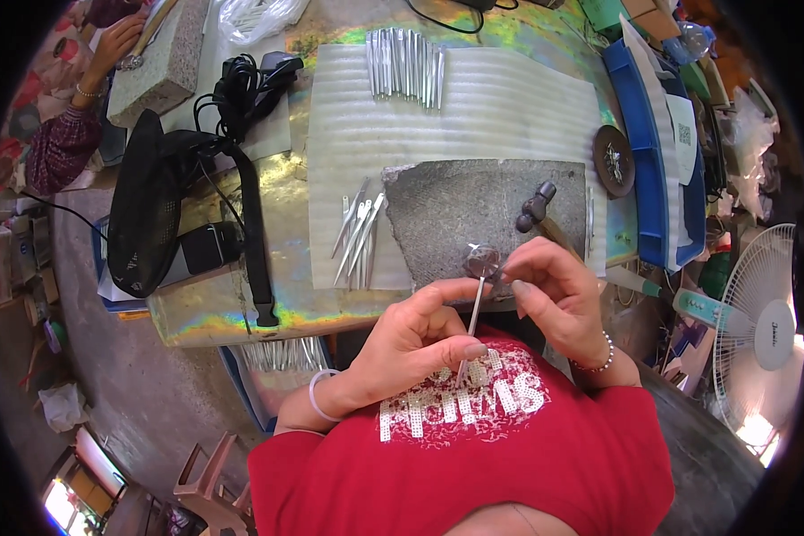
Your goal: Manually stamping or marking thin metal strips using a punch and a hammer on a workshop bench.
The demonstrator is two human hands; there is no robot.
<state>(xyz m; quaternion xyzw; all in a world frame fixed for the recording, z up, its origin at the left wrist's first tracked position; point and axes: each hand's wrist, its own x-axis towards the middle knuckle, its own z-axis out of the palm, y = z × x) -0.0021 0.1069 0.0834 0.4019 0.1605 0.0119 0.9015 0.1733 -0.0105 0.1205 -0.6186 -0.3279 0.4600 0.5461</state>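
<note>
My left hand (429, 335) is closed around a slim silvery metal rod (476, 314), thumb and fingers pinching it over my lap, just in front of the table edge. At the rod's upper end sits a small, round, dark shiny head (482, 261). Curled beside that head is my right hand (558, 299), its fingertips drawn together; what they pinch is too small to make out. A grey stone slab (456, 205) lies just beyond both hands. On it rests a hammer (536, 207), its wooden handle partly hidden behind my right hand.
Flat metal handles lie in a small group (359, 234) and a row (406, 67) on white foam (348, 134). A brown dish (614, 161) of small metal pieces stands near blue trays (639, 152). Left are a black bag (152, 210) and another person's hand (121, 40). A fan (759, 330) stands right.
</note>
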